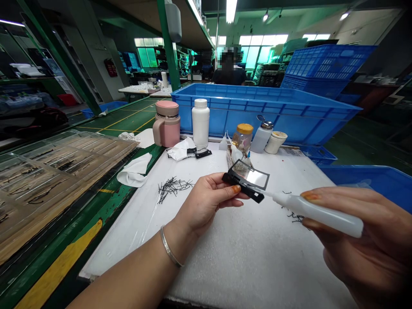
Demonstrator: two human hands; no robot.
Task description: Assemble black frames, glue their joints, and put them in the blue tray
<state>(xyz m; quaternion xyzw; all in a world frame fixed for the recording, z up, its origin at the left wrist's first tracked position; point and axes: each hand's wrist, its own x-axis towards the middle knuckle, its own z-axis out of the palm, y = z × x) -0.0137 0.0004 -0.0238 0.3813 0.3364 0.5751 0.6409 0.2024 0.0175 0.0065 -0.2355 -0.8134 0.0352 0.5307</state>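
Between the thumb and fingers of my left hand is a black plastic frame part with a clear window, held tilted above the white work surface. My right hand grips a white squeeze glue bottle that lies almost level. Its thin nozzle tip points left and meets, or comes very close to, the black edge of the frame part; contact is hard to tell. Thin black strips lie in a loose pile left of my left hand. More short black strips lie under the glue bottle.
A pink mug, a white bottle, a yellow-lidded jar and a pump dispenser line the back, before a large blue crate. A white cloth lies left, beside a divided tray. A person is farther back.
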